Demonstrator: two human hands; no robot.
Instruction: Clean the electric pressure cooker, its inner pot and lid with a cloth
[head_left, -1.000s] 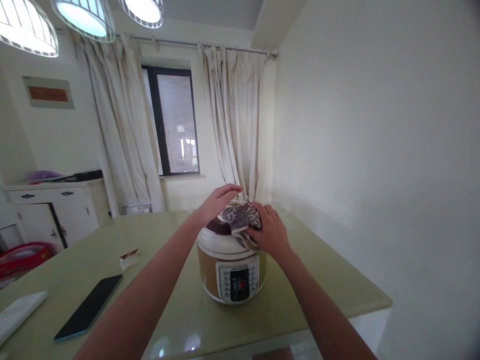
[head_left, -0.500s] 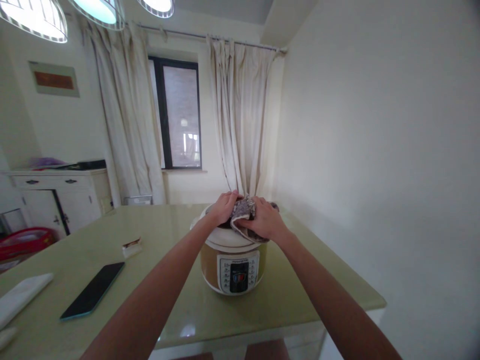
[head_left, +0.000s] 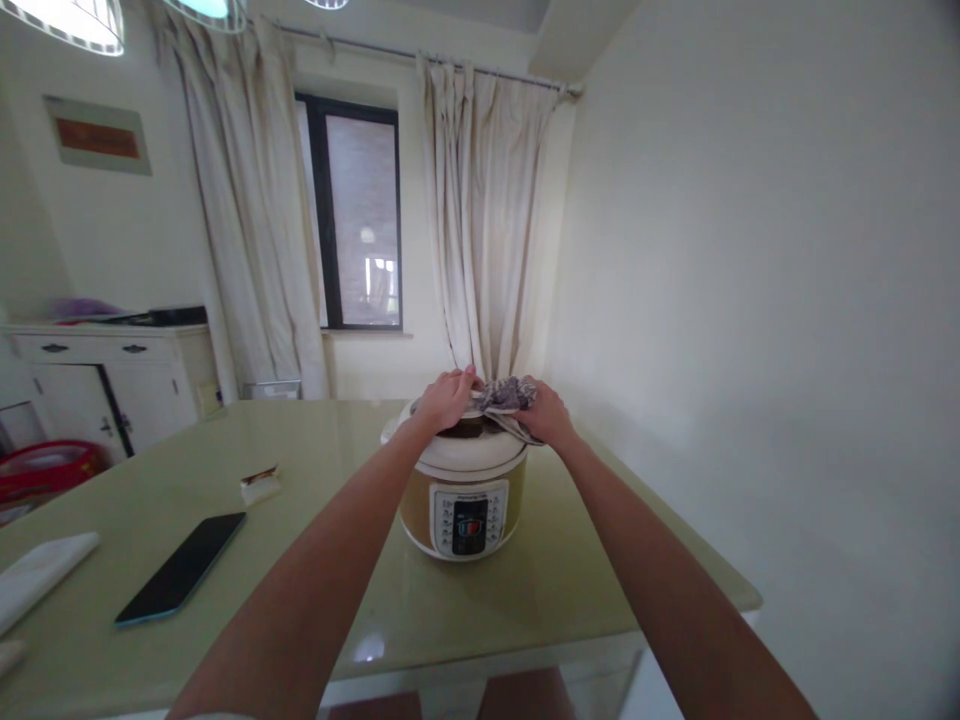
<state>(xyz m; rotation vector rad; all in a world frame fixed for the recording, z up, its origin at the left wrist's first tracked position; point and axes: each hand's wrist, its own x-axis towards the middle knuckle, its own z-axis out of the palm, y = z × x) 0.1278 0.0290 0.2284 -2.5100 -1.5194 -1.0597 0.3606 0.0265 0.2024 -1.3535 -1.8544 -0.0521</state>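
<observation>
An electric pressure cooker [head_left: 459, 500] with a white lid, tan body and front control panel stands on the pale green table [head_left: 525, 590]. My left hand [head_left: 444, 398] lies on top of the lid, fingers curled over its dark centre handle. My right hand [head_left: 546, 414] rests on the lid's right side, closed on a patterned brown and white cloth [head_left: 510, 392] that is bunched on the lid between both hands.
A black phone [head_left: 180, 580] lies on the table at the left, with a small wrapped item [head_left: 259, 484] beyond it and a white folded cloth [head_left: 37, 575] at the left edge. A white cabinet [head_left: 105, 375] and curtains [head_left: 487, 220] stand behind. The wall is close on the right.
My right hand has slid with the cloth from the front of the lid to its right back side. My left hand has settled down onto the lid's handle.
</observation>
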